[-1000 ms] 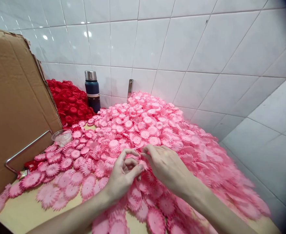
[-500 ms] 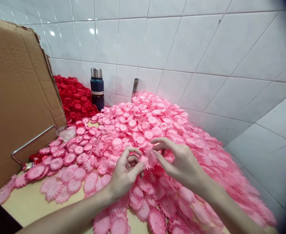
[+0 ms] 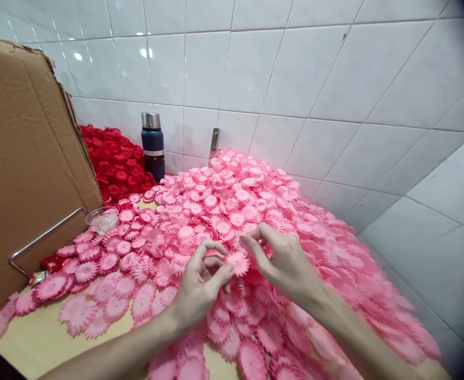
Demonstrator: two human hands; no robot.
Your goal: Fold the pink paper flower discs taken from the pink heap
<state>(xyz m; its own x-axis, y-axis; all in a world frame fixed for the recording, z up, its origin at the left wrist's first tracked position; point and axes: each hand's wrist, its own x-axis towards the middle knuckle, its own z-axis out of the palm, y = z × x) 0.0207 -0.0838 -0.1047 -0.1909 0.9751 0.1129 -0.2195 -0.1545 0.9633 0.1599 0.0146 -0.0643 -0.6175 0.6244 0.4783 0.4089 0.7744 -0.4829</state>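
My left hand [image 3: 206, 279] pinches the edge of a pink scalloped flower disc [image 3: 238, 263] between thumb and forefinger. The disc faces me, its fringed rim spread out. Just up and to the right, my right hand [image 3: 283, 261] is closed with thumb and forefinger tips together. Whatever those fingertips hold, if anything, is too small to make out. Beneath and behind both hands spreads a large heap of similar pink flower discs [image 3: 239, 195], some loose and some in stacks.
Dark red flower discs [image 3: 116, 163] are piled at the back left beside a blue bottle [image 3: 153, 148]. A cardboard box [image 3: 29, 158] stands at the left, near a bent metal rod [image 3: 47, 235] and a clear plastic cup [image 3: 102, 219]. White wall tiles [image 3: 295, 68] close off the back and right.
The pink disc between my hands has turned to face me in my left fingers. My right fingertips have drawn slightly away from it. The whole view has shifted a little.
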